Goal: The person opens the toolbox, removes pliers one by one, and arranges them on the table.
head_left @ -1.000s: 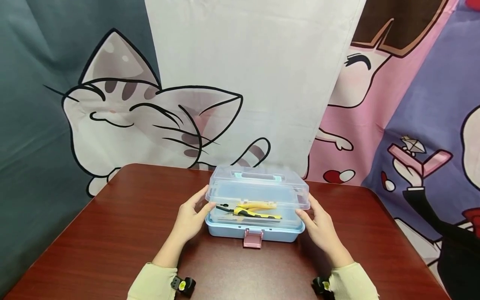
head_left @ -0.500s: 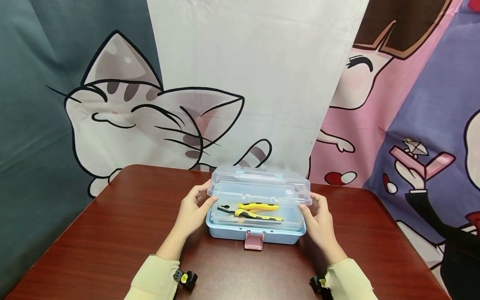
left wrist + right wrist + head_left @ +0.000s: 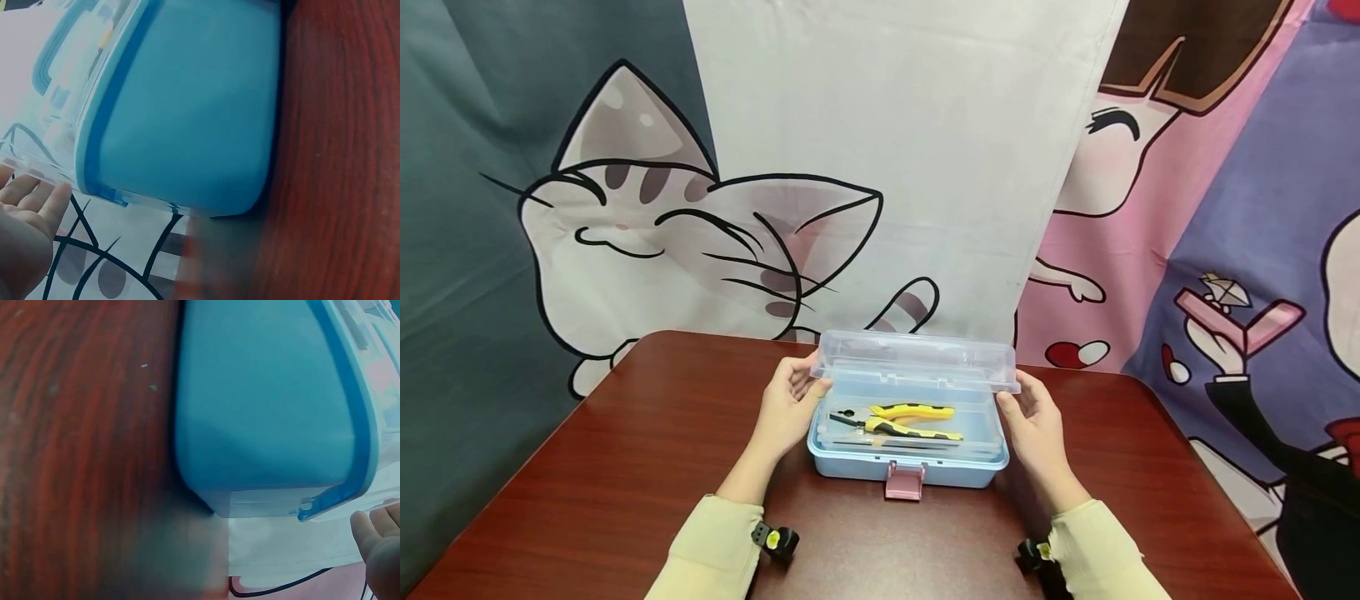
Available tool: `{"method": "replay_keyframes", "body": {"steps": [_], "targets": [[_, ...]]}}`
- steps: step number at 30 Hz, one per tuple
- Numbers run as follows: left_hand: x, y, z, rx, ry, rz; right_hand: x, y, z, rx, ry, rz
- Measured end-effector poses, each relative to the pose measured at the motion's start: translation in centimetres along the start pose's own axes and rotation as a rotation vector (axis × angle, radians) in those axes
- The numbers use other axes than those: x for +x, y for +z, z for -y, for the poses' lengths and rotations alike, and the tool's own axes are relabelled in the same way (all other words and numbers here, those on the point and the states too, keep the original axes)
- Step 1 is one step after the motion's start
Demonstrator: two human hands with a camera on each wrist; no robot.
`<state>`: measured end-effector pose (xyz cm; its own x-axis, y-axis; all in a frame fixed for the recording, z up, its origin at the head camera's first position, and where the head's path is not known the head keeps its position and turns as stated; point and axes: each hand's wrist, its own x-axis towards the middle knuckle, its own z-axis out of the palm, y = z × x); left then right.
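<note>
A light-blue toolbox point(image 3: 850, 465) stands on the table, its clear lid point(image 3: 917, 354) raised and tilted back. My left hand point(image 3: 782, 408) holds the lid's left end, thumb toward the front. At the opposite end my right hand point(image 3: 1036, 425) holds the lid in the same way. Pliers point(image 3: 913, 411) with yellow and black handles lie in the clear tray point(image 3: 985, 433) inside. A pink latch point(image 3: 905, 483) hangs down at the box's front. The left wrist view shows the box's blue end wall point(image 3: 187, 106) and fingers touching the lid edge.
The dark red wooden table point(image 3: 625, 467) extends around the box on both sides and in front. Behind its far edge hangs a cartoon-printed cloth point(image 3: 917, 167).
Both hands have tipped the lid farther up and back. More of the tray and the pliers shows now. The box has stayed in place.
</note>
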<state>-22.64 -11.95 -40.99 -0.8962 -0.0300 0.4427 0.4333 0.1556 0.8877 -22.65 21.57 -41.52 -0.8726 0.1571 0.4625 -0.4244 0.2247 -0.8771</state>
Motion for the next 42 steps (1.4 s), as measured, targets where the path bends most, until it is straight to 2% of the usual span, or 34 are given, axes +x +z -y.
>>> {"method": "replay_keyframes", "body": {"steps": [3, 7, 14, 21, 23, 30, 34, 42], "targets": [[0.3, -0.1, -0.2, -0.002, -0.024, -0.020, 0.3, -0.1, 0.1, 0.013, -0.015, 0.001], [0.7, -0.1, -0.6, 0.038, -0.047, -0.049, 0.8, -0.1, 0.3, 0.004, -0.026, 0.001], [1.6, 0.0, -1.3, 0.075, -0.084, -0.069, 1.8, -0.2, 0.6, -0.039, 0.027, -0.012], [1.8, 0.1, -4.5, 0.132, -0.086, -0.067, 2.7, -0.3, 1.1, -0.063, 0.081, 0.012], [1.9, 0.1, -5.0, 0.144, -0.089, -0.065, 2.9, -0.3, 1.3, -0.062, 0.097, 0.017], [3.2, -0.2, -1.8, 0.164, -0.102, -0.070, 3.8, -0.6, 2.1, -0.122, 0.148, 0.048], [3.6, -0.2, -2.1, 0.161, -0.134, -0.069, 4.5, -0.9, 2.1, -0.179, 0.155, 0.084], [4.5, -0.1, -2.9, 0.154, -0.225, -0.060, 5.9, -1.1, 2.3, -0.230, 0.173, 0.134]]}}
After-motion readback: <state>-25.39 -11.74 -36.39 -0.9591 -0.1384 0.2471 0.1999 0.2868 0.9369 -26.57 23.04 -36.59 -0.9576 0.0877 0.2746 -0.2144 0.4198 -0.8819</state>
